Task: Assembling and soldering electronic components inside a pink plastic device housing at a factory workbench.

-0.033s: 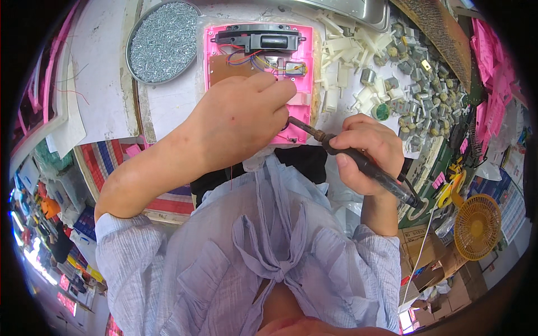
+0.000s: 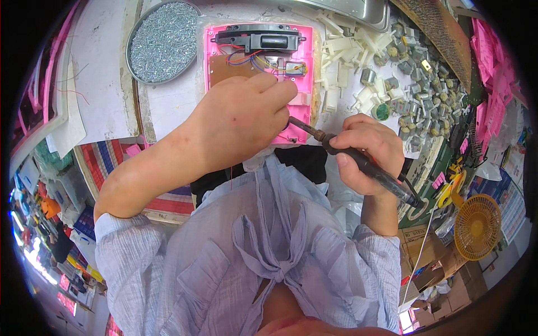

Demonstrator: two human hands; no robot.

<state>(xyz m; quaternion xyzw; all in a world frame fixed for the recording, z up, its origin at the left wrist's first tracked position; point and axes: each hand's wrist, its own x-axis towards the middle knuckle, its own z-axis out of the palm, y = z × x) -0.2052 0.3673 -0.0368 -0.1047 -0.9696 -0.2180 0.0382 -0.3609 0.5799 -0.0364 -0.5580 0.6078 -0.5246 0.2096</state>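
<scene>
A pink plastic casing (image 2: 305,50) lies on the bench in front of me. It carries a black plastic module (image 2: 274,42), a brown board (image 2: 227,68), a small silver motor-like part (image 2: 295,68) and thin coloured wires. My left hand (image 2: 246,115) rests over the casing's near half, its fingers curled closed; whatever they pinch is hidden beneath them. In my right hand (image 2: 370,151) is a soldering iron (image 2: 358,159) with a black handle. Its tip points left and meets the edge of my left fingers, above the casing's near right part.
A round metal tray of screws (image 2: 162,42) stands at the far left. White plastic pieces (image 2: 342,50) and many small metal motors (image 2: 428,89) are heaped on the right. A steel tray (image 2: 358,8) sits at the back; a yellow basket (image 2: 477,227) is at the right.
</scene>
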